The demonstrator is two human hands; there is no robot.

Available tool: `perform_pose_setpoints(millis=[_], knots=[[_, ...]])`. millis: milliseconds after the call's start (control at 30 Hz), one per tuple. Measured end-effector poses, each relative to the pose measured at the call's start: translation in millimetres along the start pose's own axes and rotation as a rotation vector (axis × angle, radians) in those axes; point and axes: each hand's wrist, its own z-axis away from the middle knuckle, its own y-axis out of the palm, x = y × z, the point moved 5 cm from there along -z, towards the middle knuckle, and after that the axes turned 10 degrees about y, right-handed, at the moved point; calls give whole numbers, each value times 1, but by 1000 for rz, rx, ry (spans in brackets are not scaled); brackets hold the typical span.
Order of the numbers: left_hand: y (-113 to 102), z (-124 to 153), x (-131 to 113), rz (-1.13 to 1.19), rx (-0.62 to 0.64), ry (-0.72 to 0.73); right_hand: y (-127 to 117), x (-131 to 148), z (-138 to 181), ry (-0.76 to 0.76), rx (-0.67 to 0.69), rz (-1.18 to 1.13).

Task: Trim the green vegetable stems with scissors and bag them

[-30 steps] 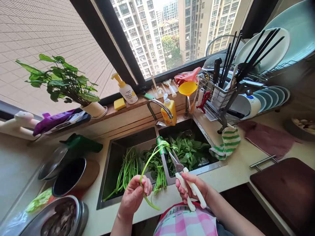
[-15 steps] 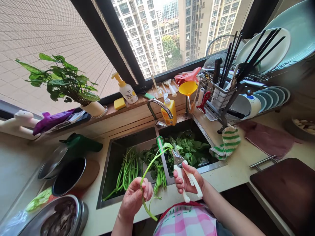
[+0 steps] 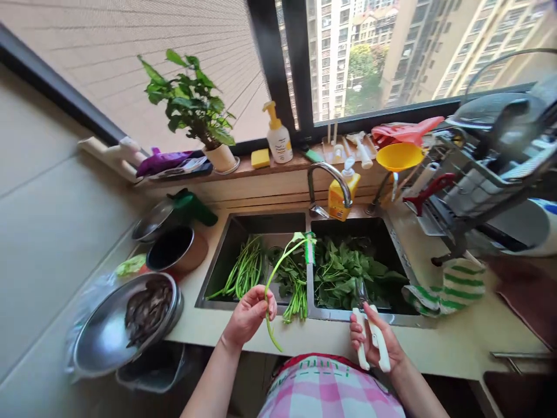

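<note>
My left hand [image 3: 250, 313] pinches a long green vegetable stem [image 3: 278, 270] that arcs up over the sink divider, its lower end hanging below my fingers. My right hand [image 3: 378, 342] grips white-handled kitchen scissors [image 3: 368, 331], blades pointing up at the front rim of the right basin. The left basin [image 3: 243, 229] holds a pile of trimmed green stems [image 3: 243, 273]. The right basin holds leafy greens [image 3: 343, 270]. A bunch of leafy stems [image 3: 293, 284] lies over the divider.
A steel bowl [image 3: 126, 325] with dark contents, a dark pot [image 3: 176, 249] and a lid sit at the left. Faucet [image 3: 333, 186], yellow soap bottle [image 3: 342, 194], potted plant [image 3: 195, 110] stand behind the sink. A dish rack [image 3: 487, 180] and striped cloth [image 3: 456, 284] are on the right.
The camera has swung to the left. My right hand with the scissors has pulled away from the stem, down and to the right. My left hand still holds the stem.
</note>
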Motion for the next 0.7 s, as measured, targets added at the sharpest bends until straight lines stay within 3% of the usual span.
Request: perform_pose_setpoints(millis=[233, 367, 533, 700], knots=[[-27, 28, -5, -108, -191, 57, 8, 7, -2, 10, -130, 209], [-46, 61, -10, -112, -311, 111, 20, 14, -5, -7, -175, 323], [-87, 143, -18, -108, -625, 236, 18, 20, -10, 53, -222, 507], [-120, 242, -5, -23, -1120, 385, 17, 22, -27, 147, -286, 551]])
